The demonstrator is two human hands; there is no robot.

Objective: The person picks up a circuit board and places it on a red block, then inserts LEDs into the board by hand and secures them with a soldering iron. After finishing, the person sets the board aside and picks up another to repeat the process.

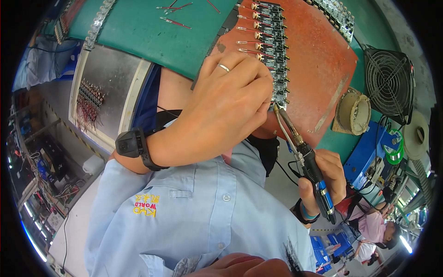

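Observation:
My left hand (226, 108), with a ring on one finger and a black band at the wrist, rests on a reddish-brown board (318, 60) and pinches the near end of a row of small black circuit boards (272, 41) with red-and-metal leads. My right hand (325, 180) grips a soldering iron (307, 161) with a black and blue handle. Its metal tip (278, 111) touches the lowest circuit board right beside my left fingertips. A thin wire runs alongside the iron's barrel.
The board lies on a green bench top (138, 32) with loose red leads (173, 21). A sponge holder (353, 111), a black fan (390, 83), a blue unit (364, 152) and a solder reel (394, 152) stand at right. A metal tray (108, 87) holds wired parts. Another person (374, 226) sits lower right.

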